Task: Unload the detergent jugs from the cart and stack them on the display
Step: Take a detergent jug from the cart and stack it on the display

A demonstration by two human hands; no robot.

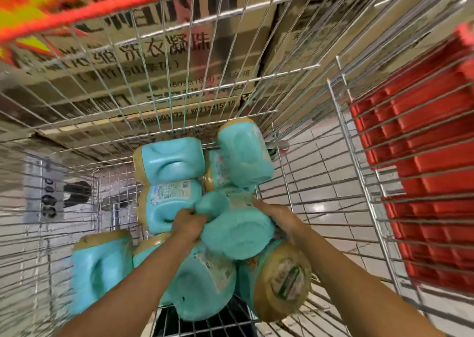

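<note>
Several teal detergent jugs with tan caps lie piled in the wire cart. Both my arms reach down into it. My left hand grips the handle side of the top teal jug, whose base faces me. My right hand presses on that same jug's right side. Other jugs lie around it: one at the lower left, two stacked behind, one upright-tilted at the back, and one with its tan cap toward me at the lower right. The display is not in view.
Cardboard cartons with printed text stand beyond the cart's far wall. A red cart rim runs across the top left. Red plastic crates stand to the right outside the wire side. Pale floor tiles show through the mesh.
</note>
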